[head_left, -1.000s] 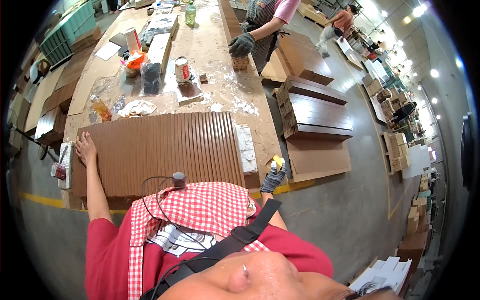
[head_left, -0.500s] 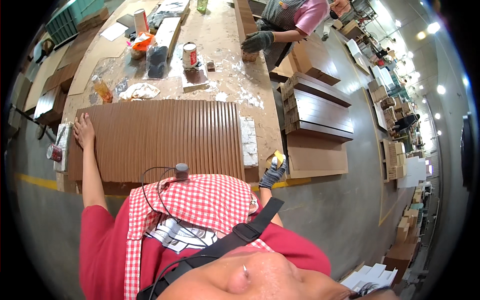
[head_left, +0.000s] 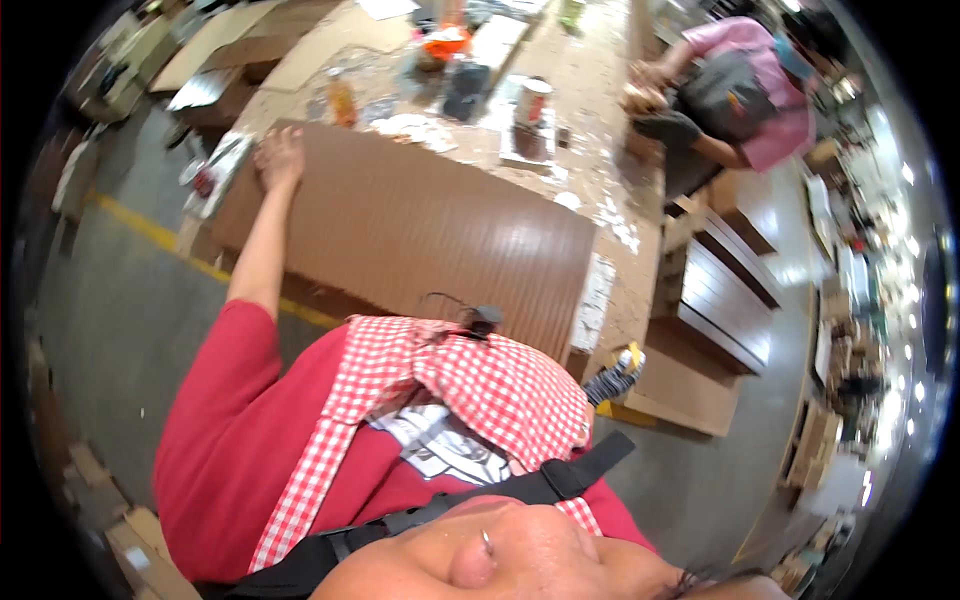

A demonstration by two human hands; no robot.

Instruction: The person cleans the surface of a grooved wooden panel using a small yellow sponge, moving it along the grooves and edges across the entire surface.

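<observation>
A row of narrow brown slats [head_left: 420, 230], packed side by side, lies across the near part of the workbench. My bare left hand [head_left: 280, 155] rests on its left end with fingers stretched out, holding nothing. Off the right end of the slats, by the bench edge, is my right hand [head_left: 613, 380] in a grey striped glove. Its fingers close on a small yellow folded piece [head_left: 632, 354], which looks like sandpaper; blur hides its detail. White-smeared blocks [head_left: 594, 298] show at both ends of the slats.
Beyond the slats stand a paper cup [head_left: 532, 100], an amber bottle [head_left: 341, 100], a crumpled cloth [head_left: 412, 130] and an orange bag [head_left: 446, 43]. A co-worker [head_left: 740, 95] works at the bench's right side. Dark brown panels [head_left: 722, 300] are stacked to the right.
The view has turned, so bench and slats now appear tilted and farther right. My left hand remains at the slats' left end; my right still holds the yellow piece. The co-worker leans in more.
</observation>
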